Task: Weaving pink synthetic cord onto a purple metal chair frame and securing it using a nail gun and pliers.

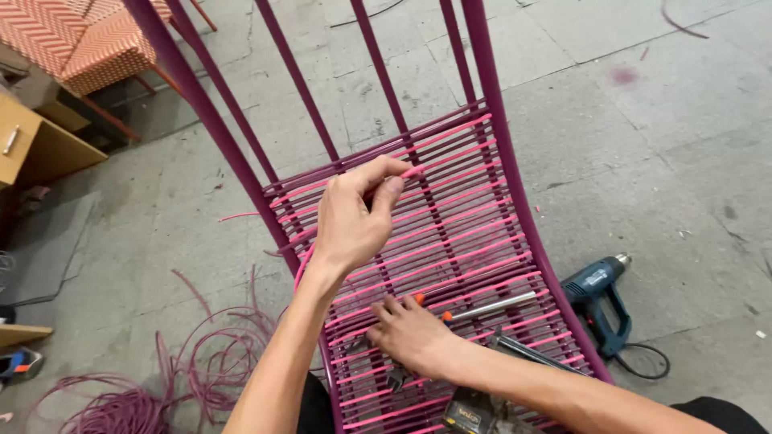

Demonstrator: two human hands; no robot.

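A purple metal chair frame (pixel 515 201) stands in front of me, its seat part-woven with pink plastic cord (pixel 458 217). My left hand (pixel 354 217) is raised over the weave and pinches the free end of a pink cord between thumb and fingers. My right hand (pixel 410 333) lies lower on the woven strands, fingers spread, touching a screwdriver (pixel 482 308) with an orange handle and a metal shaft. Whether it grips the tool is not clear.
A blue heat gun (pixel 599 301) with a black cable lies on the concrete floor right of the frame. Coils of pink cord (pixel 153 386) lie at the lower left. A woven orange chair (pixel 80 40) and a wooden cabinet (pixel 32 145) stand at the upper left. More tools rest on the weave near me.
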